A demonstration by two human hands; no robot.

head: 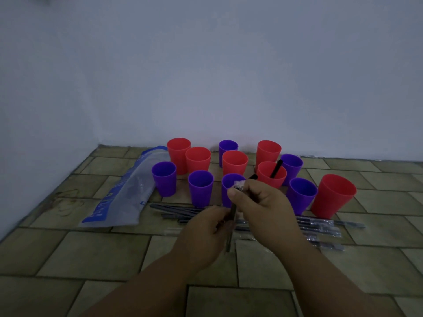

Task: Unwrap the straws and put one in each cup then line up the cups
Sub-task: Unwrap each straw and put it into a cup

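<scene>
Tiled floor (96, 252), pale wall (206, 65) behind.

Both hands are raised over the floor at frame centre.
- Left hand (206, 232): grip closed, fingers curled round the lower part of a wrapped straw (232, 216), which stands near upright.
- Right hand (263, 209): grip narrow, thumb and fingertips pinching the clear wrapper at the straw's top end.

Cups (200, 187): twelve in a loose cluster from 10 to 2 o'clock of the hands, six red and six purple, all upright and not in a line.
- One red cup (271, 177) at 1 o'clock holds a black straw (275, 169) leaning right.
- A second black straw end (253, 177) shows just past the right knuckles. Cannot tell which cup it sits in.
- The other cup mouths in view look empty.

Loose wrapped straws lie flat on the floor in front of the cups. One bunch (174, 209) is at 9 o'clock and another (320, 227) at 3 o'clock, partly hidden by the hands.

A clear plastic bag (123, 195) with blue print lies at 9 to 10 o'clock, left of the cups.
</scene>
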